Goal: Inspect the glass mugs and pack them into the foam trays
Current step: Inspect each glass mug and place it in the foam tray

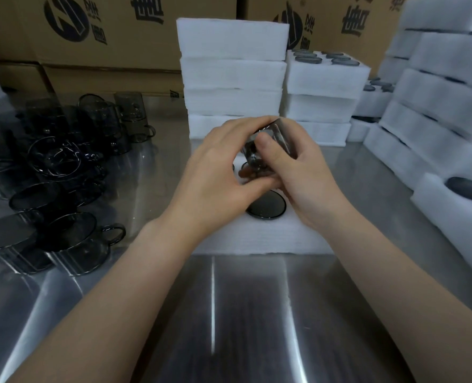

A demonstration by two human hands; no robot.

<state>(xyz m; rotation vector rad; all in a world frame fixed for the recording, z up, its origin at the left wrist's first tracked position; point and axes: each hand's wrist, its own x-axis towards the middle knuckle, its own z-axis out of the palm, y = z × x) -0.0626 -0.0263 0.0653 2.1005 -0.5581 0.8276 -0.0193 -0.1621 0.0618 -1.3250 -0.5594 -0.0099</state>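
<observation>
Table (229, 313) carries foam stacks (232, 73) at back, loose mugs (63, 167) on left, tray (257, 239) centre. Left hand (215, 172) and right hand (304, 178) both clamp tilted held mug (270, 139), just above tray. Packed mug (265, 207) sits in near slot.

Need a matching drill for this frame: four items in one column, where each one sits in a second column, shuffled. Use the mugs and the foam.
Items
1. held mug
2. seated mug
3. loose mugs
4. tall foam stack

Places
A. on the steel table, at the person's left
B. gripped by left hand and right hand
C. sunk in the front foam tray, just below the hands
D. behind the hands, centre back

Pairs: 1-B, 2-C, 3-A, 4-D
</observation>
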